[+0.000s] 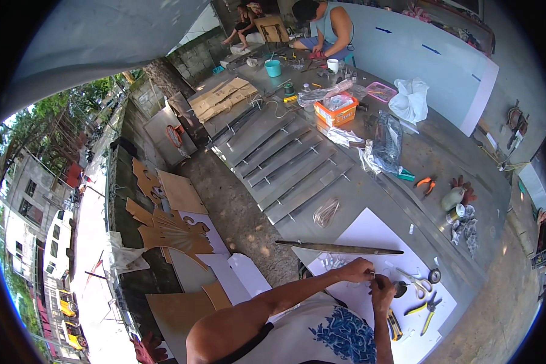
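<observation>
My left hand (pixel 359 270) and my right hand (pixel 382 293) meet over a white sheet (pixel 370 230) on the table. Both sets of fingers are pinched around something too small to make out. A small dark round object (pixel 400 289) sits beside my right hand. Just right of it are scissors (pixel 416 283) and a black tape roll (pixel 434 276). Yellow-and-black pliers (pixel 429 310) and a yellow utility knife (pixel 395 326) lie nearer me. Clear plastic bits (pixel 332 261) are left of my left hand. Beyond them stretches a long, thin, dark strip (pixel 340 247).
Several long blade-like strips with crosspieces (pixel 291 161) cover the table's left part. Farther back stand an orange tub (pixel 337 113) and a white bag (pixel 410 100). Orange-handled pliers (pixel 428 184) lie right. Another person (pixel 333 30) works at the far end. Cut brown boards (pixel 176 233) lean at left.
</observation>
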Demonstrator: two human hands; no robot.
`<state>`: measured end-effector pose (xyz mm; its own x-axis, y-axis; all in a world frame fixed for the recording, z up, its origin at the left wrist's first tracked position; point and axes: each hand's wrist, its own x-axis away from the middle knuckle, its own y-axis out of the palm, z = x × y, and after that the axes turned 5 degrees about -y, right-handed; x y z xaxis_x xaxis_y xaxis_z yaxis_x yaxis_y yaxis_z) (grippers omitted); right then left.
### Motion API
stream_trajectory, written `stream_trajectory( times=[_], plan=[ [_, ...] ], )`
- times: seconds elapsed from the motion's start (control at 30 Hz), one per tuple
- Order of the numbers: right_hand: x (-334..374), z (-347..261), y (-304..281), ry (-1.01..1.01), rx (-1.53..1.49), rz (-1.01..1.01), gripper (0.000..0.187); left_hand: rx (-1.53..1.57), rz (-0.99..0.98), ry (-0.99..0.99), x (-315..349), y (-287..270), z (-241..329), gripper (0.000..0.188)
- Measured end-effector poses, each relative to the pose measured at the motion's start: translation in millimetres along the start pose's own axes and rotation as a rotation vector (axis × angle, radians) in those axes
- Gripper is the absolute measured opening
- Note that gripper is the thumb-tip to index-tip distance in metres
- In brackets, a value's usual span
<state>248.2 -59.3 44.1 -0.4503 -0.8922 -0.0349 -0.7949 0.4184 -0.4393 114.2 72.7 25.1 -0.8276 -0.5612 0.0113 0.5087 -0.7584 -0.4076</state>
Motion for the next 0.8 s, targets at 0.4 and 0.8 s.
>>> stream_trajectory(
  times=[0.4,0.8],
  plan=[
    [-10,-12,2,-0.019,-0.066,0.029,0.017,0.183,0.037,-0.128,-1,-2,2,0.016],
    [-5,-4,-1,0.032,-0.296,-0.058,0.021,0.292,-0.115,-0.137,11,-18,28,0.022]
  ],
)
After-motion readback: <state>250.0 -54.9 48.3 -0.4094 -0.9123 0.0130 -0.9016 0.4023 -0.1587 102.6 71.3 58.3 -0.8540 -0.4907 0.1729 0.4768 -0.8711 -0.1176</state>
